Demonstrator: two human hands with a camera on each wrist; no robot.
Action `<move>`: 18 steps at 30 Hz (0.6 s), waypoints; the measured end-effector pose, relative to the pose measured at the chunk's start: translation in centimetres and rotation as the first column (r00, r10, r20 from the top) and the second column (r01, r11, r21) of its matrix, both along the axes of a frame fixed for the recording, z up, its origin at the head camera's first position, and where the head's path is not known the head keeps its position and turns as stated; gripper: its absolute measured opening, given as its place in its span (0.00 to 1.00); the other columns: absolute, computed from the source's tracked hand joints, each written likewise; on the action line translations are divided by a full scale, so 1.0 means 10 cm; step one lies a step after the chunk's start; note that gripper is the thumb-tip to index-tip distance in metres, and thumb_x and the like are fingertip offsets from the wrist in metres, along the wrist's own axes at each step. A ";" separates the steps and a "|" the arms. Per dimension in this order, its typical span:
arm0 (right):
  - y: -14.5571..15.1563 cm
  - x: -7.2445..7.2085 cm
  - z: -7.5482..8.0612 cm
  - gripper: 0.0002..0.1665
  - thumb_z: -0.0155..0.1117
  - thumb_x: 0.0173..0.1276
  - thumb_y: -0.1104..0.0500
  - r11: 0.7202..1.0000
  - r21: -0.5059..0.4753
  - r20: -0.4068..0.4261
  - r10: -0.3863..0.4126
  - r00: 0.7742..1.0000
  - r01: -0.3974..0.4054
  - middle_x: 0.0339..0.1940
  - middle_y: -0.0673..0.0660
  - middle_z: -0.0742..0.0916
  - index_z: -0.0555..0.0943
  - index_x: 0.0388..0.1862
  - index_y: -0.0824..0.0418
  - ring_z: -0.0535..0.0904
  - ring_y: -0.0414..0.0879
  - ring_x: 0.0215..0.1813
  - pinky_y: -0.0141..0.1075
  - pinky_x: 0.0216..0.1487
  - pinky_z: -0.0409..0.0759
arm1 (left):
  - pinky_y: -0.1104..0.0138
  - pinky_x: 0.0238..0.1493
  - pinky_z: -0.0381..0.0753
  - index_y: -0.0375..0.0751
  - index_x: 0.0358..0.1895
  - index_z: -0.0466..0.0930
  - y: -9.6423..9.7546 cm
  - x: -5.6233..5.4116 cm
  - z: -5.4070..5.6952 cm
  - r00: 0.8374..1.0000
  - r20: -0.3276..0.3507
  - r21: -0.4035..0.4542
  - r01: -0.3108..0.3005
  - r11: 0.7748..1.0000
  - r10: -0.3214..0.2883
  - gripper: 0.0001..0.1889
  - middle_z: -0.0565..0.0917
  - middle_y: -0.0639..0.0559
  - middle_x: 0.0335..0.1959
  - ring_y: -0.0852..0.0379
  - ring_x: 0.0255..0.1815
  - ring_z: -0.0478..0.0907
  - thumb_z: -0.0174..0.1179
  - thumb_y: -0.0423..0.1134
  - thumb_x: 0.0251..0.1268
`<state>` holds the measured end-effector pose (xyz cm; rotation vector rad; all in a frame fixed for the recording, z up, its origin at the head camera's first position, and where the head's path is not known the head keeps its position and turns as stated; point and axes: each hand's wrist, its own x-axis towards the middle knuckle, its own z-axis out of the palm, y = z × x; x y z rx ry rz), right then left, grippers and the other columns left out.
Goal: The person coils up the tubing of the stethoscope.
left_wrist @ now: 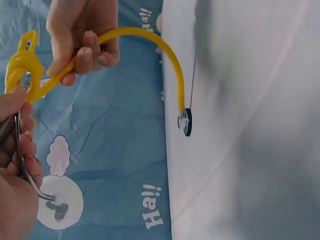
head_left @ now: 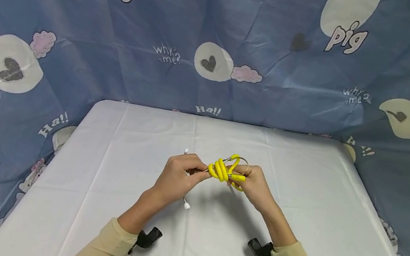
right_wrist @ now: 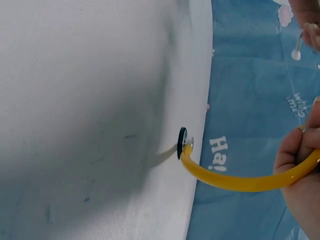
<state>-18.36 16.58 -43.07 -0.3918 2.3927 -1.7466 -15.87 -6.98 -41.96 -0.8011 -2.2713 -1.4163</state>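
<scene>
A stethoscope with yellow tubing is held up above the table, its tube wound in several loops around the metal ear tubes. My left hand grips the ear tubes left of the loops. White ear tips stick out on both sides of that hand. My right hand holds the yellow tube on the right of the coil. In the left wrist view the right hand's fingers curl round the tube, whose free end arcs down to the chest piece. The right wrist view also shows this hanging tube.
A white-covered table lies beneath both hands. Behind it hangs a blue patterned cloth, which also runs along both sides. Black wrist cameras are strapped at the cuffs of the beige sleeves.
</scene>
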 end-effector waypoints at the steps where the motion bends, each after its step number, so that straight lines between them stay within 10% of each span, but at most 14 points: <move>1: 0.00 0.01 0.00 0.09 0.60 0.66 0.69 1.000 0.007 0.011 -0.006 1.000 0.006 0.36 0.67 0.88 0.86 0.38 0.72 0.79 0.42 0.33 0.32 0.30 0.77 | 0.72 0.29 0.75 0.46 0.32 0.90 0.00 0.00 0.00 1.000 0.012 -0.002 -0.018 1.000 0.018 0.03 0.85 0.60 0.27 0.65 0.27 0.74 0.73 0.34 0.55; 18: 0.04 0.27 0.05 0.14 0.63 0.71 0.61 0.996 -0.006 -0.016 0.087 0.996 -0.088 0.32 0.69 0.86 0.85 0.51 0.66 0.79 0.44 0.34 0.29 0.34 0.78 | 0.71 0.27 0.76 0.45 0.31 0.90 0.00 -0.02 -0.04 0.984 0.094 -0.045 -0.148 0.988 0.152 0.02 0.84 0.60 0.26 0.65 0.25 0.74 0.72 0.38 0.58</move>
